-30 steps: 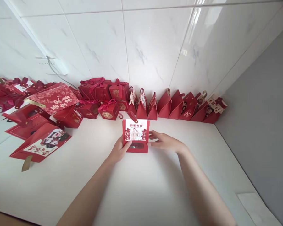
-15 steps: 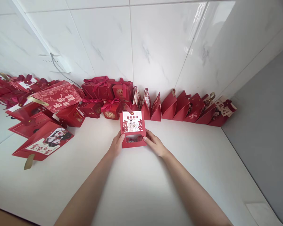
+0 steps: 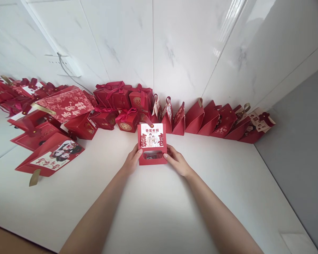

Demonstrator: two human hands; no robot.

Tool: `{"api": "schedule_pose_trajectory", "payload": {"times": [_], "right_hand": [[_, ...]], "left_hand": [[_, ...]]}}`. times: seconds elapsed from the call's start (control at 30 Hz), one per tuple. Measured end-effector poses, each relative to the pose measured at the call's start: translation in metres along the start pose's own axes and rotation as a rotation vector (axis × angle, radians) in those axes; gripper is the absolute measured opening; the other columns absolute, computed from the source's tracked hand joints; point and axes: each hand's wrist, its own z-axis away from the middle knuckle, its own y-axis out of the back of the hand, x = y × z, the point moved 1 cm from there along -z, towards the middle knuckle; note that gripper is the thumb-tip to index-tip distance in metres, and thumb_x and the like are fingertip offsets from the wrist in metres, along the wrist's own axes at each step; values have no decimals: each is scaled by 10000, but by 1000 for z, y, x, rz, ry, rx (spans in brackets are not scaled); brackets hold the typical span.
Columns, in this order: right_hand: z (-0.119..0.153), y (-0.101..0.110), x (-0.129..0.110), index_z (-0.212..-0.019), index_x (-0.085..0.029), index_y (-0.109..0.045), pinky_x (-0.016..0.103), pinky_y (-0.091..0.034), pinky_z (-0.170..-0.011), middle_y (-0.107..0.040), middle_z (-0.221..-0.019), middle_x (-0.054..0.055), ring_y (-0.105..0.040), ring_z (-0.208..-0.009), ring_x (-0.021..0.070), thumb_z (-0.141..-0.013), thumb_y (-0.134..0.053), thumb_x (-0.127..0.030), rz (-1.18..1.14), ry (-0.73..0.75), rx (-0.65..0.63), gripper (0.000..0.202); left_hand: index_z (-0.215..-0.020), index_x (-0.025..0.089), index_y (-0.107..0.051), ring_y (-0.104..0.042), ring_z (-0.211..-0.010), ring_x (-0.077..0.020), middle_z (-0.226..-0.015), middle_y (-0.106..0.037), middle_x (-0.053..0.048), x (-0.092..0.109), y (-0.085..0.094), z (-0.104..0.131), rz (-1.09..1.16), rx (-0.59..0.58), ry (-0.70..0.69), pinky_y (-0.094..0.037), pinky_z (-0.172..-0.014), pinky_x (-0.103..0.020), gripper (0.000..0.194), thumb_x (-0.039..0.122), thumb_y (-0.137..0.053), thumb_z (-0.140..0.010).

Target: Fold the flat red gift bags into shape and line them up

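Observation:
A red gift box [image 3: 153,162] with a white panel showing a drawn couple and a small clear window stands upright near the middle of the view. My left hand [image 3: 133,159] grips its left side, thumb on the front edge and fingers behind. On the right side my right hand [image 3: 176,161] holds it the same way. A dark red ribbon loop with a gold stud tops the box. Just behind it are red cube boxes with bows [image 3: 127,120] and a row of tapered red boxes [image 3: 179,122].
At the left lie larger red boxes, one with a gold ribbon tab [image 3: 49,157], and a pile of more boxes [image 3: 1,92]. The white table [image 3: 153,211] meets a tiled wall [image 3: 127,38] with a grey cable [image 3: 66,70]. A grey surface [image 3: 302,141] borders the right.
The view has shifted slightly, so the boxes behind appear a little farther right. Both hands still hold the red gift box in the same grip.

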Motion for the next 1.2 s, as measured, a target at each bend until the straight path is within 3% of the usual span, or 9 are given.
{"api": "schedule_pose_trajectory", "payload": {"times": [0.23, 0.47, 0.7, 0.83, 1.03, 1.2], "right_hand": [[0, 1, -2, -1433, -290, -452, 443, -475, -1042, -595, -1386, 62, -576, -1249, 260, -960, -563, -492, -26, -3, -23, 526], [0, 2, -3, -1443, -286, -446, 421, -478, -1027, -580, -1409, 58, -565, -1265, 259, -961, -555, -484, -16, 4, -27, 532], [-1, 2, 2, -1453, -277, -444, 404, -510, -985, -585, -1400, 60, -580, -1235, 261, -902, -648, -476, 26, 20, 2, 620], [-1, 2, 2, -1457, -274, -446, 406, -510, -980, -580, -1409, 61, -596, -1210, 264, -909, -630, -495, 51, 7, 10, 618], [0, 0, 2, -1507, -286, -332, 395, -508, -959, -533, -1459, 65, -533, -1298, 260, -936, -598, -476, 52, 19, 36, 658], [0, 1, 9, -1489, -282, -347, 395, -532, -885, -552, -1439, 71, -633, -1123, 249, -911, -628, -451, 104, 17, 26, 665]], "left_hand": [[-1472, 204, -433, -445, -1387, -341, -1506, -481, -104, -9, 7, -4, -18, 35, 5, -401, -1137, -475, 654, 505, -565, -906], [-1440, 201, -464, -461, -1376, -335, -1484, -507, -101, -4, 3, -2, -16, 53, 2, -421, -1130, -470, 644, 498, -598, -883], [-1466, 230, -391, -518, -1322, -353, -1437, -544, -131, -7, 3, 0, -107, -19, -23, -450, -1107, -515, 775, 428, -738, -802], [-1473, 248, -370, -507, -1334, -333, -1456, -522, -115, -5, 1, 1, -136, -36, -18, -449, -1113, -492, 742, 428, -707, -837], [-1537, 282, -195, -431, -1400, -293, -1531, -425, -97, 2, -5, 5, -202, -22, -71, -423, -1136, -455, 801, 405, -647, -888], [-1524, 260, -247, -484, -1350, -315, -1477, -486, -117, -1, 0, 4, -217, -77, -80, -421, -1125, -467, 824, 363, -698, -842]]}}
